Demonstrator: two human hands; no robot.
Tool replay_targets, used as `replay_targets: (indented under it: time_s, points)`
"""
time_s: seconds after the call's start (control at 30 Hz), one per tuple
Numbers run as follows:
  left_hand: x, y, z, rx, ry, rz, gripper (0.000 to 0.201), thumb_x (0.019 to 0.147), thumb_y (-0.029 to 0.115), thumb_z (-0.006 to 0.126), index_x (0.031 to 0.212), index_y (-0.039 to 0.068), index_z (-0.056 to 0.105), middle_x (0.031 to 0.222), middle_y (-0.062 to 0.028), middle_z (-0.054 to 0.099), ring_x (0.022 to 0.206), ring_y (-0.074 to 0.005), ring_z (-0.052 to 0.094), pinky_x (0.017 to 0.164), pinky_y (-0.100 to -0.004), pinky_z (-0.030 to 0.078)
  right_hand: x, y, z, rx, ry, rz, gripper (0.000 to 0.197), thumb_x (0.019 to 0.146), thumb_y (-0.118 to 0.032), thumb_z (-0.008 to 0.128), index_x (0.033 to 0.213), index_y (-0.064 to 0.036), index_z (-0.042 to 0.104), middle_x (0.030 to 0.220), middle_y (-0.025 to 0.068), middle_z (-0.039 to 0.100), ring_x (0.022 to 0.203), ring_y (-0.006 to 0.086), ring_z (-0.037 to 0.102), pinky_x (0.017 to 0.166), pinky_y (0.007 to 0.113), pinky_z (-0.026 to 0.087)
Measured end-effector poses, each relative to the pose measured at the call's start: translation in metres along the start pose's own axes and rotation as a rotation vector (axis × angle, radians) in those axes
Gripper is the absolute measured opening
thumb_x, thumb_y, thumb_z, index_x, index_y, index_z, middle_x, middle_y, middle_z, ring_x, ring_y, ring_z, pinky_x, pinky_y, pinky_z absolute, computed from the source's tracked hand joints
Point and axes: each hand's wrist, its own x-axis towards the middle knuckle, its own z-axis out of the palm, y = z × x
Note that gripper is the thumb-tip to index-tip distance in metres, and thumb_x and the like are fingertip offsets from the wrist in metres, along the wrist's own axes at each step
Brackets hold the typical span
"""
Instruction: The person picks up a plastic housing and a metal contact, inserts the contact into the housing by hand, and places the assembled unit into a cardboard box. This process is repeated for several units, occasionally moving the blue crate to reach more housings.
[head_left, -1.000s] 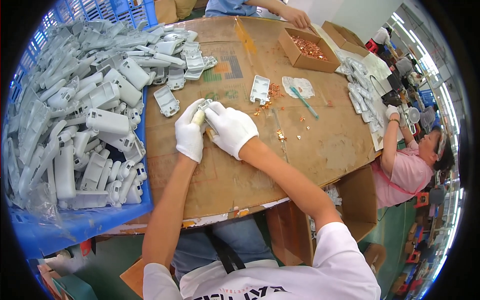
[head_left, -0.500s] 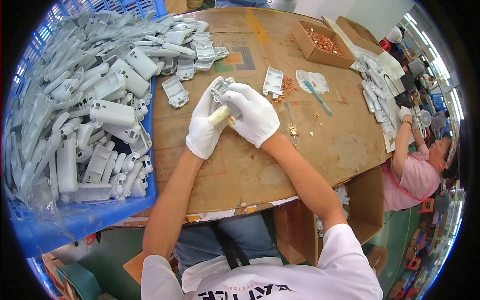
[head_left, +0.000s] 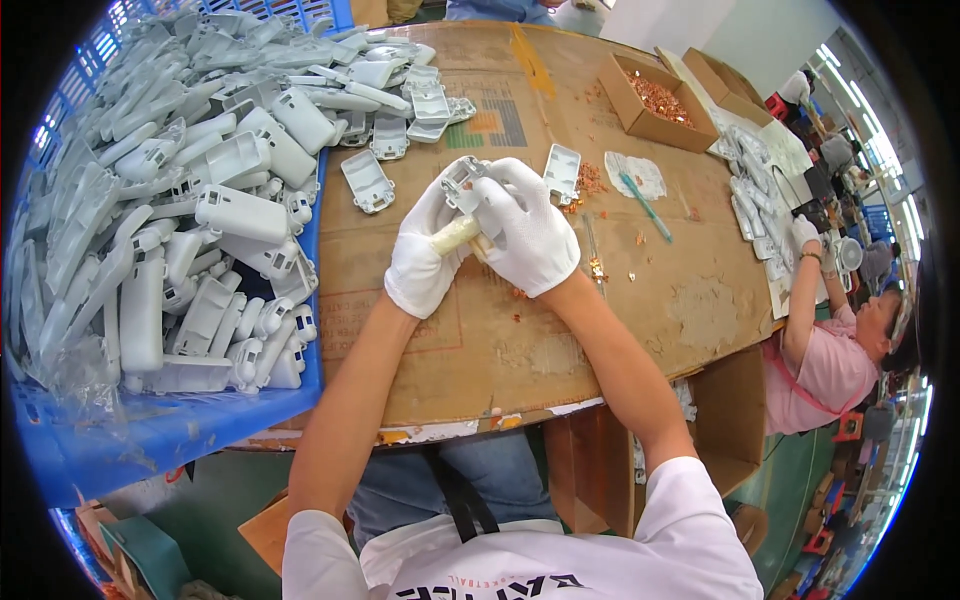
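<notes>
Both gloved hands are raised together over the middle of the cardboard-covered table. A small white plastic housing is pinched at its upper end between the fingers of the left hand and the right hand, both closed around it, and a pale cylindrical tool handle is seen wedged between the two palms; which hand actually grips it cannot be told.

The piece is held just above the table, nearer its far edge than its near one. Along the left edge a blue crate is heaped with more white housings, some spilled onto the far-left corner. A single open housing lies flat just left of the hands, another just right of them. Copper-coloured small parts are scattered by the right hand, and a cardboard box of them sits toward the far-right corner. A teal-handled tool rests on a white sheet. At the right edge another person's gloved hand is busy with its own pile.

For this fitting step to go well, the housing would best be kept steady against the left fingers, the tool held square to the opening, and pressure applied gently, since thin plastic walls are likely to crack or slip under a skewed push.
</notes>
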Motion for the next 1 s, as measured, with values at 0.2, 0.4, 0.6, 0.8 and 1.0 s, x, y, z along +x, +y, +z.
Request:
replay_targets:
  time_s: [0.2,0.4,0.6,0.8,1.0]
  points:
    - [0.003,-0.002,0.004,-0.032,0.003,-0.012,0.054,0.094,0.009,0.061,0.143,0.004,0.038,0.129,-0.0066,0.054,0.116,-0.0165,0.058,0.091,-0.0319,0.052,0.003,-0.002,-0.004,-0.063,-0.069,0.016,0.056,0.066,-0.012,0.073,0.119,-0.0109,0.056,0.128,0.0077,0.049,0.084,0.0251,0.066,0.068,0.035,0.056]
    - [0.003,0.000,0.002,-0.082,0.060,-0.011,0.051,0.095,0.004,0.056,0.143,0.003,0.040,0.135,-0.0077,0.052,0.122,-0.0189,0.054,0.101,-0.0337,0.047,0.006,-0.007,-0.003,0.024,-0.140,0.096,0.049,0.069,-0.012,0.072,0.115,-0.0096,0.057,0.131,0.0108,0.050,0.090,0.0310,0.066,0.072,0.040,0.056]
    - [0.008,-0.011,0.002,-0.142,0.069,-0.080,0.053,0.097,0.006,0.055,0.147,0.004,0.036,0.136,-0.0061,0.052,0.121,-0.0167,0.054,0.099,-0.0334,0.048,0.010,-0.002,-0.009,0.053,-0.212,0.196,0.045,0.070,-0.010,0.071,0.114,-0.0084,0.057,0.130,0.0112,0.050,0.092,0.0344,0.064,0.076,0.043,0.055]
    - [0.004,-0.009,-0.007,-0.041,0.102,-0.023,0.046,0.097,0.008,0.057,0.140,0.003,0.044,0.129,-0.0051,0.056,0.116,-0.0159,0.057,0.096,-0.0319,0.049,0.006,0.000,0.000,0.123,-0.159,0.149,0.043,0.072,-0.010,0.071,0.112,-0.0060,0.056,0.128,0.0115,0.051,0.096,0.0339,0.062,0.080,0.043,0.053]
    - [0.007,-0.009,-0.002,-0.029,0.073,-0.023,0.051,0.097,0.008,0.059,0.144,0.003,0.040,0.135,-0.0074,0.053,0.121,-0.0171,0.055,0.098,-0.0324,0.049,0.002,0.000,0.000,0.214,0.028,0.096,0.040,0.074,-0.009,0.071,0.112,-0.0069,0.058,0.123,0.0109,0.055,0.095,0.0338,0.064,0.077,0.041,0.055]
